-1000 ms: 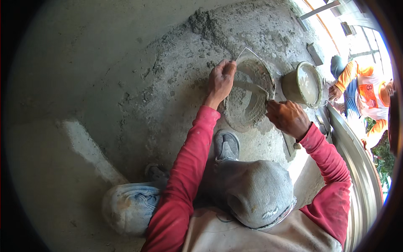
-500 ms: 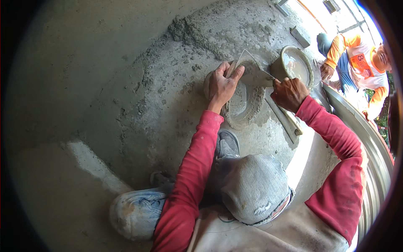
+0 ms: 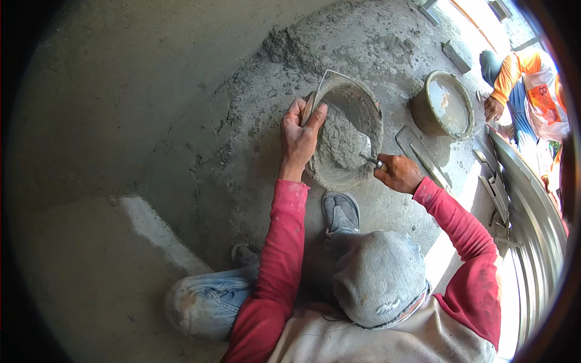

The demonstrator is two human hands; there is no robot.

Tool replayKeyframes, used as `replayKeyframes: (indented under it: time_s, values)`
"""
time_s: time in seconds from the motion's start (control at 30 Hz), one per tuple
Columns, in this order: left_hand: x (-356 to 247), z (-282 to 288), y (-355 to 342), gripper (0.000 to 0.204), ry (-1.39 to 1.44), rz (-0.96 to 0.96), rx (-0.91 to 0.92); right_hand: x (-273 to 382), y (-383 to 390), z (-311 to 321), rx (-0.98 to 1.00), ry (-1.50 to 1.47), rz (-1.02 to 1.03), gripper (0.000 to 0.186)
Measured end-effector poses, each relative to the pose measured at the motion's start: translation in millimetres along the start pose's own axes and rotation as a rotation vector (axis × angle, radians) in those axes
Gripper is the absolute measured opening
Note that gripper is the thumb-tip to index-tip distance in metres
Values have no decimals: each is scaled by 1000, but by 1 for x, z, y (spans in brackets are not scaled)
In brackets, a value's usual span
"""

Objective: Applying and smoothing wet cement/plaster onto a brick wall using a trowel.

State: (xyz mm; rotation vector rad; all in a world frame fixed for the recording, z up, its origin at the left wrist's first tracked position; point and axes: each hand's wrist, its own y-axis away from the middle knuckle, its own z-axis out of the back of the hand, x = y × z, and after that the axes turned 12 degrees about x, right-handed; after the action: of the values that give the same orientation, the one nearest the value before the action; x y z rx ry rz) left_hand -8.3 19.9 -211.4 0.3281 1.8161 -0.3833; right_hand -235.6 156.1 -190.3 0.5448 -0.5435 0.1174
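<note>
My left hand [image 3: 298, 136] is closed on the left rim of a cement-crusted bucket [image 3: 376, 115], beside its raised wire handle [image 3: 330, 74]. A flat edge shows by my fingers; whether it belongs to the rim or handle is unclear. In my closed right hand [image 3: 397, 173] is a trowel [image 3: 366, 149] by its handle. Its blade is inside the bucket, partly covered by a lump of wet grey mortar [image 3: 340, 139].
A second bucket [image 3: 431, 112] holding cloudy water stands right of mine. A long-handled flat float [image 3: 417, 151] lies between them. Spread mortar [image 3: 284, 51] covers the floor beyond. Corrugated metal sheet [image 3: 526, 181] curves along the right, near a crouching co-worker [image 3: 526, 91] in orange sleeves.
My right hand has come nearer and lower, and the trowel is now in the bucket against a mortar lump. My left hand stays at the rim. The co-worker leans farther forward.
</note>
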Motion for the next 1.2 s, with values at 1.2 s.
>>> replayKeyframes:
  time_s: [1.2]
  values:
    - [-18, 35, 282, 41, -112, -487, -1725, 344, -164, 109, 530, 440, 1679, 23]
